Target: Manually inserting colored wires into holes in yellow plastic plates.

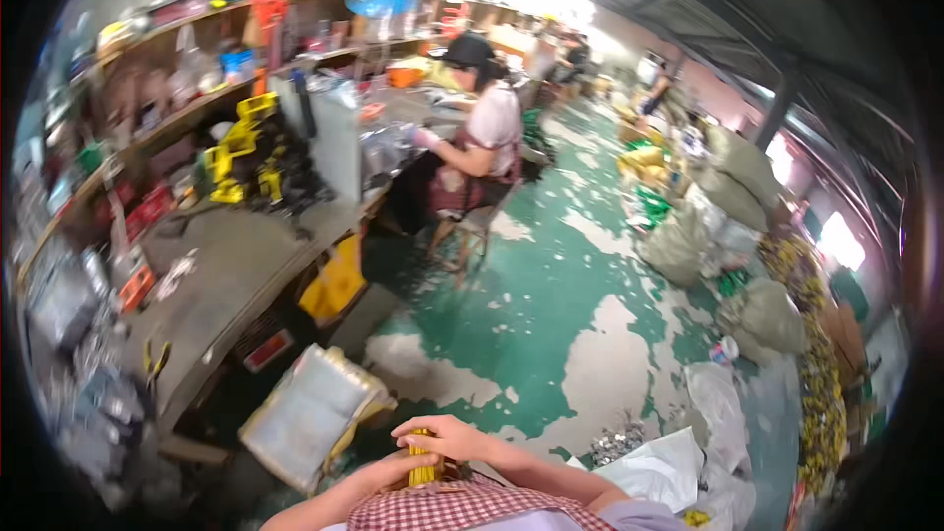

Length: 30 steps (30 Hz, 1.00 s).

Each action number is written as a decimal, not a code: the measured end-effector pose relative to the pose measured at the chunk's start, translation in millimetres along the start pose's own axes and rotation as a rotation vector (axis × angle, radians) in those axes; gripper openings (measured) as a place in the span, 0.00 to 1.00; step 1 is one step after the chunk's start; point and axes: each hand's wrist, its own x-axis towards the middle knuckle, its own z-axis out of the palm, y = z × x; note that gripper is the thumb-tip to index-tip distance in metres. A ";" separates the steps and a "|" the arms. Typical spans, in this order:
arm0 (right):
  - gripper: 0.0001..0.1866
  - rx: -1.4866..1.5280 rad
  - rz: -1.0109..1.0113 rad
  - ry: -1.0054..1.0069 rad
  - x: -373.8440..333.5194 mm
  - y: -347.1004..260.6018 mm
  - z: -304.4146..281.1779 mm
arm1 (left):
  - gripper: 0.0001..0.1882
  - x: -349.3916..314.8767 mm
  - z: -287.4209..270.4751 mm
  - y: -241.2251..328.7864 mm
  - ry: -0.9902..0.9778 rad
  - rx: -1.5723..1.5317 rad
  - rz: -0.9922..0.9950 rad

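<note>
Close in front of my body, at the lower middle of the head view, is a small upright bundle of thin yellow strips (424,473). My left hand (389,471) is closed round its left side. Over its top lies my right hand (448,437), with the fingers bent across the upper end. The exact kind of the strips is too small to make out. A red and white checked apron (462,506) covers my front just below the hands.
A padded stool (313,413) stands ahead to the left, beside a long workbench (246,246) with yellow and black parts. A co-worker (482,133) sits farther along it. Large sacks (678,241) line the right side. White sheeting (654,467) lies near my right.
</note>
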 end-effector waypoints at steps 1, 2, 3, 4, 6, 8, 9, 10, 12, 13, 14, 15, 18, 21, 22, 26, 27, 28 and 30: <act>0.17 -0.003 0.010 0.030 5.8 -4.1 -23.1 | 0.22 16.8 0.0 21.3 -0.027 0.008 -0.015; 0.16 -0.105 0.020 0.048 11.1 -7.7 -43.5 | 0.22 28.7 1.7 41.1 0.053 0.140 -0.035; 0.16 -0.198 0.032 0.031 20.1 -8.4 -56.9 | 0.22 35.6 -1.1 52.9 0.158 0.250 -0.048; 0.16 -0.203 0.049 0.050 29.6 -10.6 -72.4 | 0.24 44.9 -4.5 68.9 0.052 0.140 0.007; 0.15 -0.267 0.000 0.094 52.8 -5.1 -101.3 | 0.27 67.8 -14.2 96.8 0.080 0.119 -0.009; 0.13 -0.248 0.002 0.144 80.8 -19.6 -138.4 | 0.28 101.5 -25.8 131.5 0.049 0.193 0.151; 0.13 -0.217 0.020 0.179 95.0 -27.3 -154.5 | 0.24 115.9 -32.9 148.8 0.052 0.272 0.174; 0.14 -0.244 -0.081 0.184 110.4 -28.0 -173.3 | 0.22 135.2 -48.9 150.1 0.058 0.205 0.176; 0.14 -0.295 -0.227 0.224 140.5 -25.9 -214.7 | 0.23 152.4 -46.2 171.9 0.131 -0.213 0.342; 0.15 -0.325 -0.272 0.249 155.4 -28.6 -234.2 | 0.23 151.4 -41.6 180.4 0.203 -0.389 0.374; 0.15 -0.284 -0.201 0.235 172.3 -38.2 -255.3 | 0.23 157.1 -49.2 189.6 0.246 -0.483 0.425; 0.15 -0.243 -0.131 0.222 186.1 -45.2 -271.0 | 0.22 159.7 -56.2 194.3 0.293 -0.575 0.475; 0.12 -0.148 -0.066 0.130 227.0 -45.8 -307.8 | 0.21 150.8 -76.4 203.1 0.432 -0.701 0.579; 0.12 -0.195 0.022 -0.018 268.7 -42.8 -320.1 | 0.20 148.0 -96.7 195.6 0.613 -0.808 0.687; 0.11 -0.265 -0.008 -0.082 286.7 -41.7 -321.5 | 0.20 145.6 -104.5 195.8 0.639 -0.885 0.710; 0.11 -0.397 -0.197 -0.222 371.3 -79.6 -294.5 | 0.20 121.8 -128.2 205.9 0.769 -1.004 0.832; 0.11 -0.428 -0.246 -0.238 395.5 -95.0 -284.8 | 0.20 116.4 -139.8 206.3 0.800 -1.040 0.882; 0.12 -0.491 -0.329 -0.243 421.6 -112.4 -271.9 | 0.18 109.7 -152.8 204.9 0.778 -1.064 0.911; 0.12 -0.425 -0.437 -0.271 485.2 -137.4 -254.2 | 0.18 93.1 -176.8 215.1 0.747 -1.040 0.962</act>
